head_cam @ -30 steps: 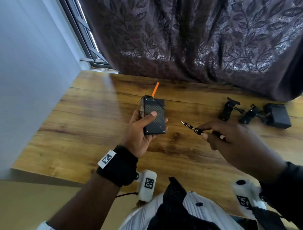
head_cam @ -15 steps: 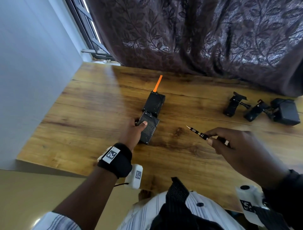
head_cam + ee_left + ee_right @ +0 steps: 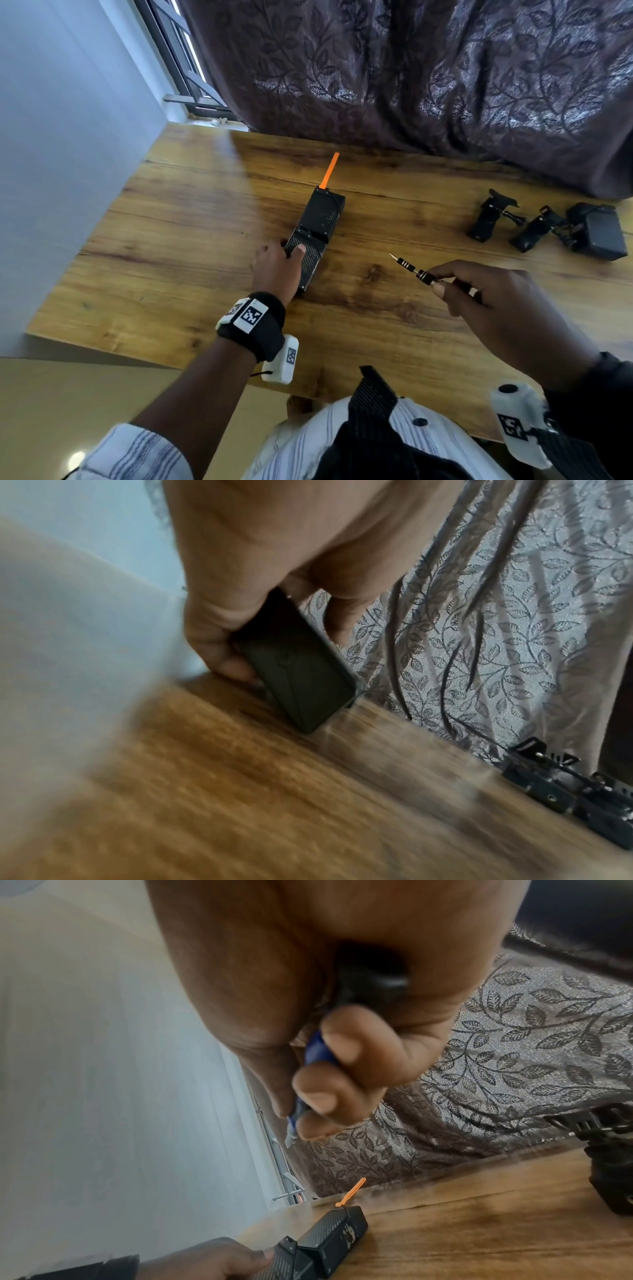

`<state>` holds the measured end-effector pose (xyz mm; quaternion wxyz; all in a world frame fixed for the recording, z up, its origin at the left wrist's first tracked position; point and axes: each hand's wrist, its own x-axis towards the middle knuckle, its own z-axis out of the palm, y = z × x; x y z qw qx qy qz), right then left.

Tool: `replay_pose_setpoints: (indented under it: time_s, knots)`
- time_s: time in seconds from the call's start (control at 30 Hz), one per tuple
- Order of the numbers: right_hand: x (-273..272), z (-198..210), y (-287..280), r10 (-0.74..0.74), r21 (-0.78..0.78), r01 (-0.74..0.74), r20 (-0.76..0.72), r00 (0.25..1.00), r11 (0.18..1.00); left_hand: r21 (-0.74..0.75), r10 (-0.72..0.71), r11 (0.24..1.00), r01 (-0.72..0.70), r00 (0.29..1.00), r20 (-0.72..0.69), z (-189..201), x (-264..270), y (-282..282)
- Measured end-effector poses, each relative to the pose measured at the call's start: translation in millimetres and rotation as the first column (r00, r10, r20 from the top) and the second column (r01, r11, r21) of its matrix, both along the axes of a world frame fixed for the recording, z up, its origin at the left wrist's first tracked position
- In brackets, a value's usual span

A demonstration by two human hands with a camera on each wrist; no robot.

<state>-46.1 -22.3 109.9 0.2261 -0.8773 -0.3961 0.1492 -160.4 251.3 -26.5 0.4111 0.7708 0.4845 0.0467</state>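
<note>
Left hand (image 3: 275, 263) curls round a black box (image 3: 313, 265), thumb on top; right hand (image 3: 493, 301) pinches a screwdriver (image 3: 407, 267) above the table (image 3: 191, 240); curtain (image 3: 411, 85) along its far edge.

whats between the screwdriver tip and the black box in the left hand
Nothing but bare wooden table: the head view shows an open stretch of wood between the screwdriver and the black box.

Handle of screwdriver (image 3: 409, 269) hidden inside right hand (image 3: 479, 294). Left wrist view: tabletop (image 3: 240, 791) blurred; black mounts (image 3: 582, 791) cut off at picture's right edge.
</note>
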Motion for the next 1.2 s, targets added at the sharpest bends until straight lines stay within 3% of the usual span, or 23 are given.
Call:
replay_pose_setpoints:
  time_s: [0.2,0.37,0.6,0.7,0.8,0.9,1.07,1.2]
  knots:
    - [-1.6,-1.1,1.8,0.0,0.0,0.0,-0.031,1.0,1.0,0.075,-0.151,0.982,0.171,0.963,-0.224,1.8,-1.2,-2.8]
    - [-2.9,-2.1,2.2,-0.013,0.014,0.014,-0.07,0.997,1.0,0.15,-0.134,0.97,0.191,0.937,-0.323,4.1,4.6,-6.0]
    - [3.7,-7.5,-6.4,-0.049,0.047,0.054,-0.112,0.993,0.997,0.117,-0.164,0.969,0.219,0.918,-0.36,8.1,4.1,-1.7]
    - [11.6,-12.7,-15.6,-0.082,0.085,0.093,-0.132,0.988,0.992,0.176,-0.153,0.958,0.226,0.923,-0.353,19.4,3.5,-3.9]
    - [23.7,-25.0,-30.6,-0.153,0.14,0.174,-0.154,0.976,0.975,0.301,-0.185,0.917,0.262,0.947,-0.262,33.9,10.9,-16.4]
    - [38.0,-40.4,-49.7,-0.249,0.2,0.269,-0.118,0.961,0.942,0.399,-0.327,0.845,0.356,0.934,-0.14,47.9,31.9,-40.5]
    - [67.5,-66.0,-85.0,-0.334,0.337,0.416,-0.276,0.901,0.844,0.439,-0.545,0.725,0.53,0.832,-0.104,47.2,85.1,-91.6]
    - [93.1,-77.0,-115.6,-0.431,0.378,0.604,-0.45,0.782,0.702,0.395,-0.694,0.635,0.664,0.715,-0.086,41.2,131.9,-131.7]
